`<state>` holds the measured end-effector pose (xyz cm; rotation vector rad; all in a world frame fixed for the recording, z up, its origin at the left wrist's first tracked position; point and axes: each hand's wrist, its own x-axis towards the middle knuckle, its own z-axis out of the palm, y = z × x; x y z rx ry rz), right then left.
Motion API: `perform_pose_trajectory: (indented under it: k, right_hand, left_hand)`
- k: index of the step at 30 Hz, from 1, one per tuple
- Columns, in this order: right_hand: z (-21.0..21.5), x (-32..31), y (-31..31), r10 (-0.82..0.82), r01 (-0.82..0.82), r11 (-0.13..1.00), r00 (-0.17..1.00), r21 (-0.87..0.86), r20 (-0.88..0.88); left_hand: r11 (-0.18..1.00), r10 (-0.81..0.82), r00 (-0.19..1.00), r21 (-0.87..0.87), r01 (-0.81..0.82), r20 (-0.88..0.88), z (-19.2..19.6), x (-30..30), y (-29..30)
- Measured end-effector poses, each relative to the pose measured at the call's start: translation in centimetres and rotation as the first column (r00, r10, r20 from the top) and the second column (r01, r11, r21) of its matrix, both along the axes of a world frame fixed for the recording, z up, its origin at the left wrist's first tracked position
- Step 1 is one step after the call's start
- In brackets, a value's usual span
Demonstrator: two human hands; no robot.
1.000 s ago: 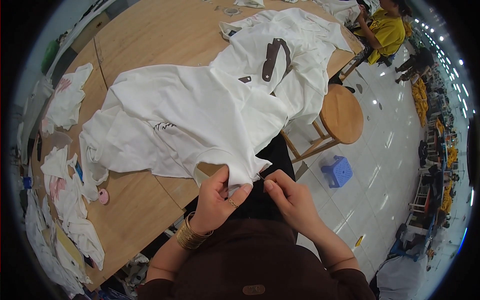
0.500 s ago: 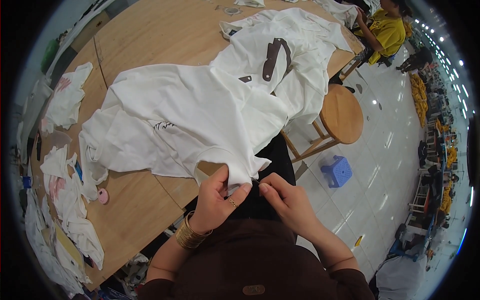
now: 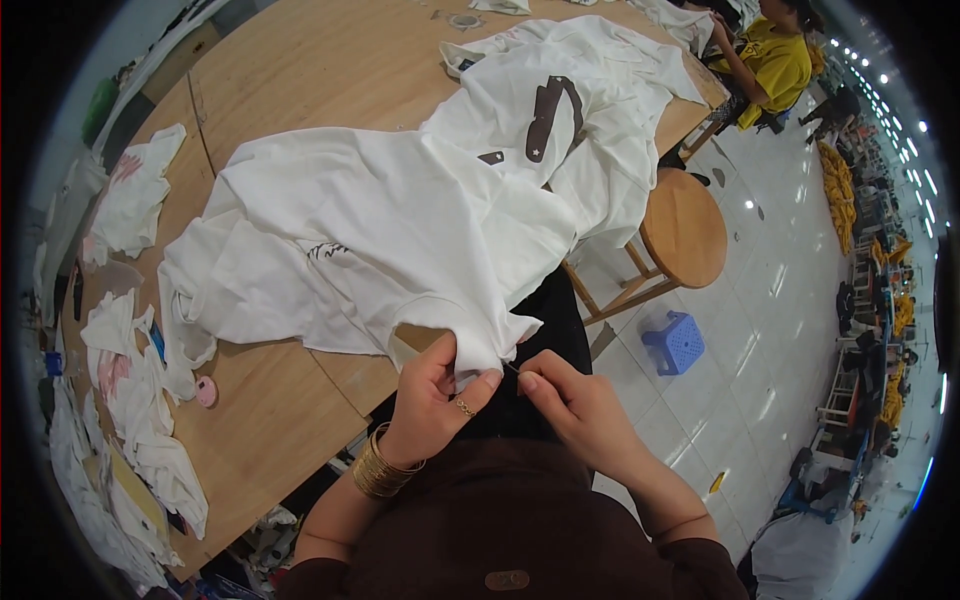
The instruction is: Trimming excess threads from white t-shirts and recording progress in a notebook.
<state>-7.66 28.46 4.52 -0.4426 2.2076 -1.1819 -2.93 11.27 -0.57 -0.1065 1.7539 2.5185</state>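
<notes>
A white T-shirt [image 3: 350,210] is spread over the table edge with its near end in front of me. My left hand [image 3: 430,400] pinches its fabric between thumb and fingers, beside a rounded opening like a neckline or armhole. My right hand [image 3: 570,400] is closed on a thin needle-like tool [image 3: 511,367]; its tip meets the cloth by my left thumb, and the rest is hidden in my fingers. Beyond lies more white cloth [image 3: 610,110] with a dark brown print, overlapping the shirt.
The wooden table [image 3: 280,420] bears white scraps [image 3: 140,400] with reddish marks and a small pink round object [image 3: 206,392]. To the right stand a wooden stool [image 3: 685,230] and a blue plastic stool [image 3: 675,343]. A person in yellow [image 3: 770,65] sits at the far right, handling white cloth.
My right hand has shifted very slightly down, and the fabric at my fingertips has moved a little. My left hand keeps its hold.
</notes>
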Motion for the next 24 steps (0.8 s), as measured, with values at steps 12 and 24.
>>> perform_pose_trajectory:
  k: [12, 24]
  right_hand:
    - [-1.2, 0.3, -0.3, -0.035, 0.033, 0.999, 0.992, -0.021, -0.117]
    - [-0.4, 0.2, -0.1, 0.006, -0.007, 1.0, 0.996, -0.011, -0.086]
  left_hand:
    - [1.0, -0.015, 1.0, -0.009, 0.014, -0.004, 0.0, 0.1, -0.2]
    - [1.0, 0.001, 1.0, 0.024, -0.001, 0.003, 0.1, 0.0, -0.1]
